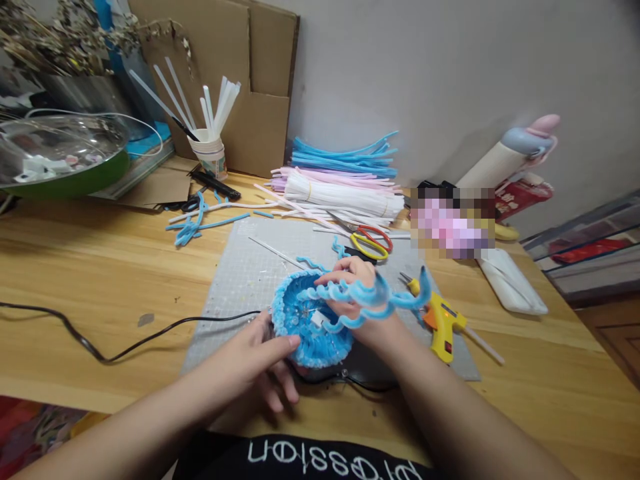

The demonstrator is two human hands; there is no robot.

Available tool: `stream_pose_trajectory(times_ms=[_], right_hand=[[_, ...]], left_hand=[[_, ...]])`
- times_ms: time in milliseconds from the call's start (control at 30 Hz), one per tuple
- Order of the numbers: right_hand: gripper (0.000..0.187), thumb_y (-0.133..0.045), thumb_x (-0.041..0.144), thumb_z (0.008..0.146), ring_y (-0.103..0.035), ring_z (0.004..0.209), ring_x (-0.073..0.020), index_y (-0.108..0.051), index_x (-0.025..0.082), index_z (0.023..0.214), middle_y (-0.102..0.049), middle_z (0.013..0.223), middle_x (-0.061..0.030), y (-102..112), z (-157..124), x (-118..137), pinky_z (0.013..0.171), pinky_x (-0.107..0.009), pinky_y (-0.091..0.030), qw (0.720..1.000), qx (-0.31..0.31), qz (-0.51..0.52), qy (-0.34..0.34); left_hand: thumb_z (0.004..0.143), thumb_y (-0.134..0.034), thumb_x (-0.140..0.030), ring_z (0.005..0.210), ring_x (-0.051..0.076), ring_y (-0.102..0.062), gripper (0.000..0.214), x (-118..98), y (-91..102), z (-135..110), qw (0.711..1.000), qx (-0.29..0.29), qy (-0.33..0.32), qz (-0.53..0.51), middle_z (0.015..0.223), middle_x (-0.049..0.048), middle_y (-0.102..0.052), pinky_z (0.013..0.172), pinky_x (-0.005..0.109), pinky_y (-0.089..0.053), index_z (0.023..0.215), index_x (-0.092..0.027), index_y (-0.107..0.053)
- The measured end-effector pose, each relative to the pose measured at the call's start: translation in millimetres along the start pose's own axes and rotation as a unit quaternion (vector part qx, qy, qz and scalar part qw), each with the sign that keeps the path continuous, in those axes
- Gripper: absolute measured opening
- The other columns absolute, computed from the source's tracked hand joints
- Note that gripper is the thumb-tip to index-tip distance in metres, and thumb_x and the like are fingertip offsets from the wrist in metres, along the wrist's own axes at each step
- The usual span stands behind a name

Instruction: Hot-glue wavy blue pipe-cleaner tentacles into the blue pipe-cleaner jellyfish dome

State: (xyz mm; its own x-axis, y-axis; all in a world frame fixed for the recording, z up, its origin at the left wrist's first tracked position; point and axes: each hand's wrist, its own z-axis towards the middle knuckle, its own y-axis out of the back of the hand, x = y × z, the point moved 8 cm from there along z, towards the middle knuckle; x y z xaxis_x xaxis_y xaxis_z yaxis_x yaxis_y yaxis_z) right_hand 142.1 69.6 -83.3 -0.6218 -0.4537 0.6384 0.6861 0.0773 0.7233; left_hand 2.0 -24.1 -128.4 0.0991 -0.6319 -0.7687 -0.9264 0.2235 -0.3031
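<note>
A round, fuzzy blue bowl made of pipe cleaners (313, 353) is tilted toward me above the grey cutting mat (230, 267), with a small white piece (318, 319) inside. My left hand (267, 357) grips its near left rim, thumb over the edge and fingers below. At the far right rim, my right hand (353, 273) is closed with bent fingers, partly hidden by wavy blue pipe cleaners (370, 293) that rise from the bowl toward me. More wavy blue stems (340, 248) stick out beyond that hand.
A yellow glue gun (445, 327) lies right of my hands, its black cord (180, 323) probably the one running left. Scissors (371, 241) and bundled white pipe cleaners (345, 195) lie behind. A cup of glue sticks (211, 153), a glass-lidded pan (65, 160) and a white bottle (493, 160) stand around.
</note>
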Motion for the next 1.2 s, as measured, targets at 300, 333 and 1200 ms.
stream_pose_trajectory(times_ms=[300,333,1200], right_hand=[[0.015,-0.058,0.022,0.085,-0.066,0.095,-0.0218,-0.072,0.025,0.087,-0.07,0.106,-0.0051,-4.8,-3.4,-9.0,0.088,-0.04,-0.052,0.994,-0.033,0.1,-0.008],[0.014,-0.059,0.022,0.086,-0.067,0.094,-0.022,-0.072,0.026,0.086,-0.071,0.104,-0.0052,-5.0,-4.0,-9.8,0.087,-0.04,-0.053,0.993,-0.038,0.107,-0.009],[0.012,-0.059,0.017,0.081,-0.063,0.093,-0.0221,-0.066,0.022,0.09,-0.067,0.094,-0.0032,-7.5,0.0,-8.3,0.086,-0.038,-0.052,0.985,-0.042,0.168,-0.009]], left_hand=[[0.073,-0.077,-0.032,0.054,0.017,-0.064,0.046,-60.3,46.5,-35.0,0.904,-0.17,-0.12,0.373,0.063,0.0002,-0.07,0.053,0.022,-0.049,0.117,-0.02,-0.067],[0.072,-0.078,-0.032,0.05,0.015,-0.061,0.017,-73.0,48.4,-41.4,0.889,-0.159,-0.127,0.409,0.056,-0.0002,-0.067,0.048,0.019,-0.045,0.083,-0.02,-0.075],[0.083,-0.069,-0.02,0.084,0.016,-0.062,0.004,-132.9,-33.2,41.7,0.785,0.043,-0.412,0.461,0.089,0.0029,-0.065,0.078,0.028,-0.047,0.085,-0.018,-0.073]])
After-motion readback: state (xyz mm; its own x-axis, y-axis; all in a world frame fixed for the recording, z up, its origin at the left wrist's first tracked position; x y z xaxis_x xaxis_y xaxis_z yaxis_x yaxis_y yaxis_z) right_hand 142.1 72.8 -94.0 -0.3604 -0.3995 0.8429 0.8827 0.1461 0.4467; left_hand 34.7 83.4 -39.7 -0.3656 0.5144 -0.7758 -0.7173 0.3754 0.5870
